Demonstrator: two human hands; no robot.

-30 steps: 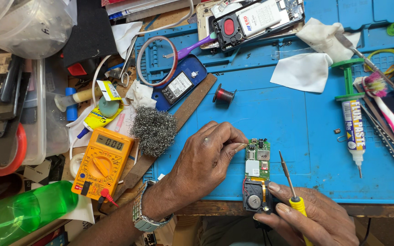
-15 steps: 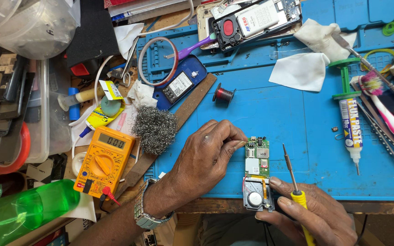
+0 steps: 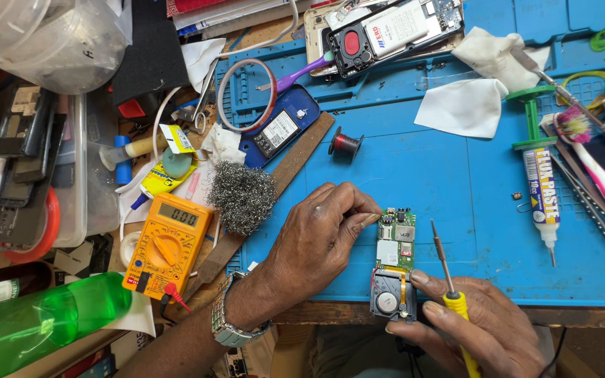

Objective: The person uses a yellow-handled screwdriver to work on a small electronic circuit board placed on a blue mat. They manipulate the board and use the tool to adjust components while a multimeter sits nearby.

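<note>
A small green circuit board [image 3: 395, 246] lies on the blue work mat [image 3: 449, 182] near its front edge, with a grey speaker module [image 3: 391, 302] at its near end. My left hand [image 3: 316, 238] rests beside the board, finger and thumb pinched at its top left corner. My right hand [image 3: 477, 329] grips a yellow-handled soldering iron [image 3: 449, 280] with the tip raised just right of the board, while the thumb presses the speaker module.
An orange multimeter [image 3: 169, 241], steel wool [image 3: 241, 196] and a green bottle [image 3: 36, 322] sit left. A solder spool [image 3: 345, 144], white cloths [image 3: 463, 106], a flux syringe [image 3: 542, 185], toothbrush [image 3: 596, 157] and opened phones [image 3: 386, 31] surround the mat.
The soldering iron has shifted slightly right and tilted more upright beside the board. My left hand stays pinched at the board's top corner.
</note>
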